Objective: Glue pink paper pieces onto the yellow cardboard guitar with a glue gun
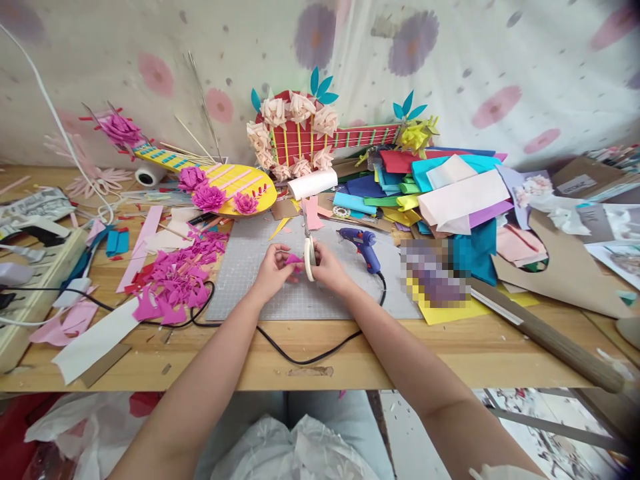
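Note:
Above the grey cutting mat, my left hand pinches a small magenta paper piece between thumb and fingers. My right hand grips a pair of scissors by the white handles, blades directed away from me. The two hands are close together, with the scissors between them. To the right of my right hand lies a blue hot glue gun, its black cord curving toward the table's front edge. A pile of magenta paper cuttings spreads left of the mat.
Behind the mat stand a yellow paper guitar and a red one with paper flowers. Coloured paper sheets heap at the back right. A wooden stick crosses the right side; a power strip is at left.

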{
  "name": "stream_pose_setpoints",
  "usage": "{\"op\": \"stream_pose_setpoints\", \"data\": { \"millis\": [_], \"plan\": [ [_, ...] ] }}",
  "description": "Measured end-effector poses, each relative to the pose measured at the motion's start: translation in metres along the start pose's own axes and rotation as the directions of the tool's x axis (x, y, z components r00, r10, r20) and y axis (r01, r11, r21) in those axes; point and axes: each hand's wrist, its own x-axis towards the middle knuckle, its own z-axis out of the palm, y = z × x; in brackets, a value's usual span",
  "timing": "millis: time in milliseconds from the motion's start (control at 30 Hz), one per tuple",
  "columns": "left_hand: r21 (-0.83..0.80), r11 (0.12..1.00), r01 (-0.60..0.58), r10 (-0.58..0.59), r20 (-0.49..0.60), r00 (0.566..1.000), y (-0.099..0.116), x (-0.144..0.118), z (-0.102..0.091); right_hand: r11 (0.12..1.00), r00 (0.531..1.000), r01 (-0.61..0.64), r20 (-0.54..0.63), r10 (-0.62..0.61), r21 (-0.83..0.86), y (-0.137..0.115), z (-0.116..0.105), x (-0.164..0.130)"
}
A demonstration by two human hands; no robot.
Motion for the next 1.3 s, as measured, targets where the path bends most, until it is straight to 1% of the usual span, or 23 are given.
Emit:
{"op": "stream_pose_setpoints", "data": {
  "millis": [100,267,367,500,567,667,733,800,867,967,1000,1067,1133,1167,1233,1300],
  "plan": [
    [0.004,1.0,0.021,-0.021,0.004,1.0,0.0,0.001,0.0,1.0,1.0,0.004,-0.024,-0.004,-0.005,0.003,-0.001,0.0],
    [-0.019,0.999,0.045,-0.046,-0.044,0.998,0.003,0.002,0.0,1.0,0.998,-0.026,-0.058,0.026,0.003,0.005,-0.002,0.0],
    [-0.041,0.997,0.063,-0.066,-0.067,0.996,0.005,0.002,0.001,0.997,0.997,-0.043,-0.067,0.047,0.06,0.005,-0.001,0.001],
    [-0.058,0.996,0.074,-0.079,-0.094,0.992,0.005,0.003,0.003,0.986,0.997,-0.06,-0.044,0.067,0.157,0.004,0.0,0.003],
    [-0.067,0.995,0.076,-0.083,-0.114,0.99,0.005,0.003,0.004,0.982,0.997,-0.062,-0.042,0.071,0.177,0.003,0.0,0.003],
    [-0.127,0.991,0.05,-0.07,-0.162,0.984,0.006,0.003,0.003,0.989,0.995,-0.055,-0.076,0.066,0.139,0.001,-0.005,0.001],
    [-0.201,0.979,0.022,-0.064,-0.205,0.977,0.006,0.004,0.002,0.996,0.993,-0.071,-0.089,0.075,0.044,-0.002,-0.011,-0.002],
    [-0.279,0.96,0.005,-0.077,-0.249,0.965,0.008,0.005,0.0,0.991,0.995,-0.092,-0.043,0.088,-0.096,-0.005,-0.02,-0.006],
    [-0.339,0.941,0.012,-0.114,-0.282,0.953,0.01,0.007,-0.002,0.961,0.996,-0.074,0.036,0.087,-0.265,-0.011,-0.03,-0.011],
    [-0.384,0.922,0.043,-0.18,-0.33,0.926,0.015,0.008,-0.003,0.863,0.984,-0.023,0.14,0.108,-0.504,-0.025,-0.043,-0.016],
    [-0.391,0.919,0.046,-0.194,-0.347,0.918,0.018,0.009,-0.002,0.823,0.974,-0.017,0.176,0.141,-0.568,-0.031,-0.046,-0.017],
    [-0.399,0.916,0.047,-0.208,-0.372,0.905,0.022,0.009,0.0,0.752,0.938,-0.011,0.254,0.237,-0.659,-0.042,-0.052,-0.019],
    [-0.403,0.914,0.045,-0.212,-0.38,0.901,0.027,0.008,0.004,0.708,0.89,-0.01,0.316,0.328,-0.706,-0.052,-0.056,-0.019],
    [-0.404,0.914,0.044,-0.212,-0.381,0.9,0.029,0.006,0.006,0.703,0.867,-0.013,0.342,0.362,-0.711,-0.057,-0.058,-0.019],
    [-0.402,0.915,0.029,-0.198,-0.387,0.901,0.032,0.002,0.011,0.733,0.826,-0.026,0.399,0.399,-0.68,-0.064,-0.06,-0.02],
    [-0.386,0.922,0.008,-0.173,-0.394,0.903,0.033,-0.003,0.014,0.796,0.799,-0.043,0.458,0.39,-0.603,-0.068,-0.062,-0.022]
  ]
}}
